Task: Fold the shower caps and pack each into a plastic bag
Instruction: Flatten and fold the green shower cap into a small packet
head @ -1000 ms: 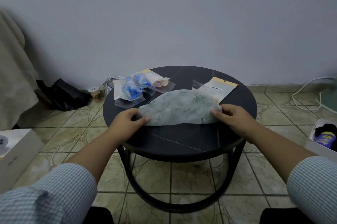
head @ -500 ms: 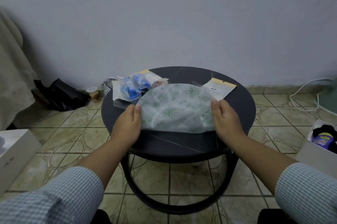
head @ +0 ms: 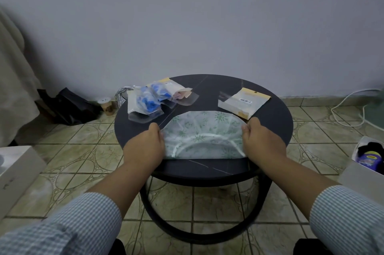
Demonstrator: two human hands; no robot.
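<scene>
A translucent shower cap with a green flower print lies flattened in a half-round shape on the round black table, its white elastic band showing as an arc near me. My left hand grips its left end and my right hand grips its right end, fingers curled over the edges. An empty plastic bag with a yellow header and barcode lies just behind the cap on the right. Packed bags with blue and pink caps sit at the table's back left.
A white box stands on the tiled floor at left, another open box with a bottle at right. A black bag and a small cup lie by the wall. A white cable runs at right.
The cap was lifted and turned over, then laid flat on the table nearer to me, elastic band now facing up. Both hands moved down with it, still holding its ends.
</scene>
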